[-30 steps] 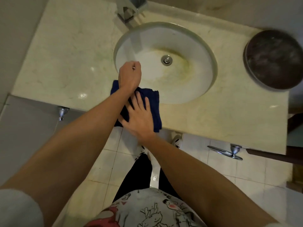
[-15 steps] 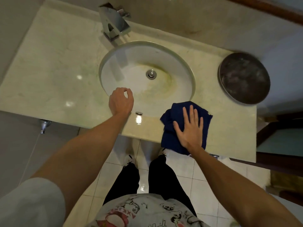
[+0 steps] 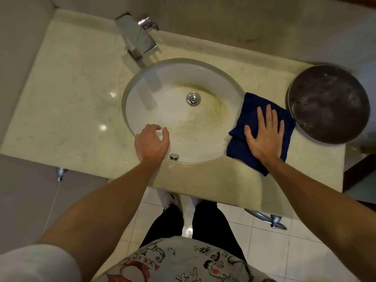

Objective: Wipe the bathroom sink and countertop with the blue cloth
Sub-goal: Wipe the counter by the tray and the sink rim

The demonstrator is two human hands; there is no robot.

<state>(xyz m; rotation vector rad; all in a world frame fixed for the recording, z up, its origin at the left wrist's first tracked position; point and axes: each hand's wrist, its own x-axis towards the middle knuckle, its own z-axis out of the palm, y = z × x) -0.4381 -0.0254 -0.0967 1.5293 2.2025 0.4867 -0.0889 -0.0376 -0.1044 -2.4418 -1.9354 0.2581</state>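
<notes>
Cloth [image 3: 247, 119] flat under right hand [image 3: 264, 137], long axis sink-rim-to-counter-edge.

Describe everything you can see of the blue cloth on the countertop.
The blue cloth is dark navy and looks like soft towelling, folded into a rough rectangle. It lies flat on the pale stone countertop, to the right of the sink and beside a dark round bowl. Its near corner reaches toward the counter's front edge. The right hand presses on it with fingers spread flat; the left hand does not touch it.
</notes>
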